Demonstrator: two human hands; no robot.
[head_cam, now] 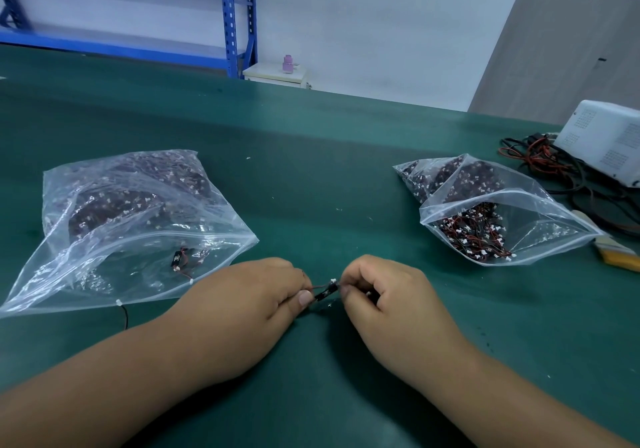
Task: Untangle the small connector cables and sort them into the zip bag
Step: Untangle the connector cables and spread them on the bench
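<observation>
A small red-and-black connector cable (325, 291) with a white plug is stretched between both hands just above the green table. My left hand (256, 295) pinches its left end between thumb and fingers. My right hand (381, 292) pinches the right end with curled fingers. A large clear zip bag (114, 250) lies open at the left, with packed cables at its far end and a few loose ones near its mouth. A second clear zip bag (540, 226) at the right stands open, full of tangled red-and-black cables (474, 236).
One loose cable (124, 314) lies on the green table (311, 170) by the left bag's mouth. A white device (606, 139) with a pile of black and red wires (554, 163) sits at the far right. A yellow-handled brush (613, 253) lies beside the right bag.
</observation>
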